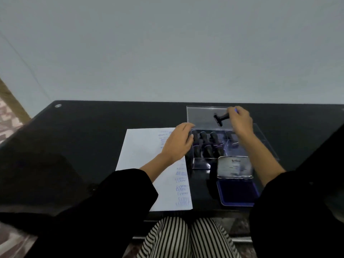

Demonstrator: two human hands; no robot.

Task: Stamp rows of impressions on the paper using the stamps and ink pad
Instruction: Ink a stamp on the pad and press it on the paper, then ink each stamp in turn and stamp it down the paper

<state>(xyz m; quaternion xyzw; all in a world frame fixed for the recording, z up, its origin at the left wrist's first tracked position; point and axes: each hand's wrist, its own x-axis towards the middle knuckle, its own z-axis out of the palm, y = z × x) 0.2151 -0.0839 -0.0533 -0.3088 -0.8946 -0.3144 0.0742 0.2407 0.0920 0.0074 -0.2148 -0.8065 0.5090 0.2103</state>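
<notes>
The right hand [240,121] pinches a black-handled rubber stamp [220,118] above the clear plastic stamp box [202,164], whose left side the left hand [178,142] grips, between white stamped paper [141,155] and open blue ink pad [237,190].

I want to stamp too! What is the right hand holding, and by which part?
A black stamp, pinched by its handle in the fingers of the right hand.
</notes>
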